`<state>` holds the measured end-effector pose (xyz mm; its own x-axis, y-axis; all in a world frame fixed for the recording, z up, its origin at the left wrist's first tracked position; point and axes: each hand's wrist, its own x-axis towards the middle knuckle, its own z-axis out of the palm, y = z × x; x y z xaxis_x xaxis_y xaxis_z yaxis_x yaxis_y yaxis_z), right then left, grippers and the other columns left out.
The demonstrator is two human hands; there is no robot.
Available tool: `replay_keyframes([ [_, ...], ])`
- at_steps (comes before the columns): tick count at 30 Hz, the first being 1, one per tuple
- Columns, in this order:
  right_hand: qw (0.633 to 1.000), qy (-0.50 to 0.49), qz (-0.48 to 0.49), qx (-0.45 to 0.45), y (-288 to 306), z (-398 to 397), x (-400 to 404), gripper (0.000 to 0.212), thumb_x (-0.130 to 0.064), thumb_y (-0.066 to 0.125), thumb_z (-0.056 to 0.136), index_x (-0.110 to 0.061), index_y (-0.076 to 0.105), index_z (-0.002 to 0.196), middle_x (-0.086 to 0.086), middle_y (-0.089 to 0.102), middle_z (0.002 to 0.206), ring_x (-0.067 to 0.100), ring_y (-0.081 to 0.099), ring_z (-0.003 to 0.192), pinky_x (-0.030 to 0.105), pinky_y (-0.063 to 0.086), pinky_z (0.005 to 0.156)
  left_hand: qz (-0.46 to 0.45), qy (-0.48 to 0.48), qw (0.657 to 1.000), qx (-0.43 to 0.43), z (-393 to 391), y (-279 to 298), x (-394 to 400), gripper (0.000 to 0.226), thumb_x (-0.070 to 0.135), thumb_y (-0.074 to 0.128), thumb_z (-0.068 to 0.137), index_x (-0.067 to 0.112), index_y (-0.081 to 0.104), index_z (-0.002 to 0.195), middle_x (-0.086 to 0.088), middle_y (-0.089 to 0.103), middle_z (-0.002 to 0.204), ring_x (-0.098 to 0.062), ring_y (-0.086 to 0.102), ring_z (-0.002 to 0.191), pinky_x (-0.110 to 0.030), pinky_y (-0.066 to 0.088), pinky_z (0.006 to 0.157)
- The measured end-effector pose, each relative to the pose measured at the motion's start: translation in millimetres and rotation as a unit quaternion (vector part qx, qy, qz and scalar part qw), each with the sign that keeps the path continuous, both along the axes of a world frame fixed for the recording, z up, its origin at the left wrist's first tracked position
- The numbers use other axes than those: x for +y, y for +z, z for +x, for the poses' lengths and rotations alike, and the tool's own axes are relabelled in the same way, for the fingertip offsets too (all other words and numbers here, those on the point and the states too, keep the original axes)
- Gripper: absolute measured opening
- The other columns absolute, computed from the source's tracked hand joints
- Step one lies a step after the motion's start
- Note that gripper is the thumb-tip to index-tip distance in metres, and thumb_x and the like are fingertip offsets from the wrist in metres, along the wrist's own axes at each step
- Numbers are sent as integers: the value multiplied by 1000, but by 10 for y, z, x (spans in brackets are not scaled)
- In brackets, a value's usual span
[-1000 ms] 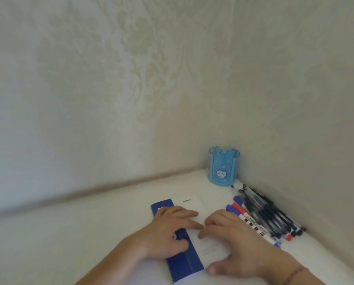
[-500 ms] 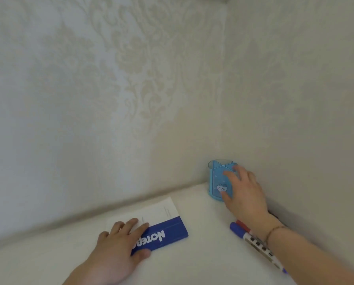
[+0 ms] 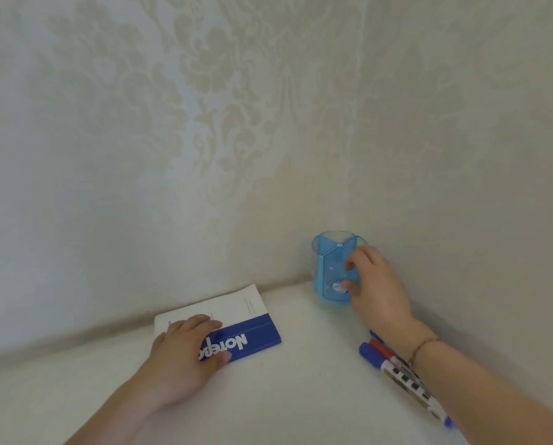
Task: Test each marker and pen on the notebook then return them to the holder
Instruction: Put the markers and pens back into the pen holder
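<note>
Damask wallpaper [image 3: 204, 123] covers both walls of a corner, above a white tabletop [image 3: 301, 396]. Beside the right wall lie markers [image 3: 397, 367], one blue-capped, one red-capped, partly hidden under the right forearm, which wears a thin bracelet [image 3: 424, 345]. Deep in the corner stands the holder [image 3: 329, 268], translucent blue, upright, divided into compartments (a small pale cartoon figure shows on its front). The right hand [image 3: 374, 290] grips its side, fingers and thumb curled round it. The notebook [image 3: 233, 322], closed, white and blue, lies left of the holder; the left hand [image 3: 185, 358] rests flat on it, fingers straight.
</note>
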<state>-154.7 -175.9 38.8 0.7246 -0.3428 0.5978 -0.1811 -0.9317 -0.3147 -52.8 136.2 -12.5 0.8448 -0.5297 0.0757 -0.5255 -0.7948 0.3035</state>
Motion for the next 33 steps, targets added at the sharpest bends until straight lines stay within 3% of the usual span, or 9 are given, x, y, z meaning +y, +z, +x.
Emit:
replay_keyframes([
  [7, 983, 166, -77, 12, -99, -957, 845, 45, -31, 80, 65, -34, 44, 92, -15, 53, 114, 12, 61, 82, 20, 43, 66, -342, -5, 940, 5, -152, 282, -525, 14, 37, 58, 94, 30, 66, 103, 18, 64, 108, -7, 60, 106, -21, 42, 83],
  [12, 976, 207, -58, 25, -284, -1105, 968, 40, -36, 72, 61, -30, 51, 95, -12, 53, 118, 8, 57, 89, 20, 48, 72, -480, -128, 821, 282, -434, 407, -833, 44, 46, 53, 91, 7, 68, 105, -6, 73, 109, -28, 69, 101, -38, 56, 88],
  [15, 974, 224, -4, 38, -201, -1185, 849, 57, -37, 71, 74, -44, 43, 123, -24, 41, 139, 0, 54, 109, 19, 48, 86, -498, -124, 772, 374, -479, 329, -840, 57, 53, 36, 94, 9, 68, 107, -16, 70, 115, -34, 68, 102, -46, 53, 90],
  [17, 977, 200, 70, 35, -134, -1256, 645, 52, -36, 66, 77, -48, 43, 123, -29, 43, 132, -2, 53, 112, 16, 45, 89, -507, -132, 744, 414, -449, 282, -774, 68, 70, 42, 85, 13, 70, 107, -17, 68, 118, -33, 68, 103, -41, 56, 85],
  [20, 995, -12, -32, 95, -62, -1241, 319, 15, -45, 59, 83, -40, 58, 97, -23, 52, 96, 3, 54, 98, 19, 42, 62, -491, -172, 733, 438, -422, 212, -672, 85, 83, 64, 58, 16, 71, 109, -16, 68, 116, -30, 67, 105, -34, 58, 81],
  [22, 975, -97, -77, 186, -130, -1141, 231, 26, -57, 49, 88, -36, 58, 100, -18, 49, 99, 7, 47, 103, 24, 36, 59, -498, -174, 732, 431, -418, 191, -654, 86, 85, 66, 53, 16, 73, 105, -15, 69, 111, -26, 68, 100, -31, 57, 80],
  [26, 952, -139, -112, 249, -340, -953, 298, 37, -62, 54, 84, -31, 58, 103, -11, 51, 108, 16, 46, 108, 29, 40, 63, -535, -156, 731, 393, -382, 184, -669, 85, 87, 66, 48, 18, 75, 96, -11, 65, 94, -19, 63, 87, -25, 52, 74],
  [30, 954, -111, -160, 229, -416, -944, 312, 38, -45, 90, 50, -23, 65, 68, -4, 59, 70, 23, 57, 70, 24, 25, 41, -543, -187, 721, 387, -357, 167, -650, 77, 78, 69, 56, 14, 73, 100, -13, 65, 98, -25, 60, 90, -34, 49, 82],
  [33, 959, -126, -144, 209, -339, -961, 405, 22, -47, 69, 80, -28, 60, 89, -10, 63, 83, 18, 57, 84, 27, 34, 50, -525, -211, 735, 373, -372, 181, -631, 65, 67, 70, 65, 14, 72, 102, -11, 67, 98, -23, 62, 90, -28, 53, 79],
])
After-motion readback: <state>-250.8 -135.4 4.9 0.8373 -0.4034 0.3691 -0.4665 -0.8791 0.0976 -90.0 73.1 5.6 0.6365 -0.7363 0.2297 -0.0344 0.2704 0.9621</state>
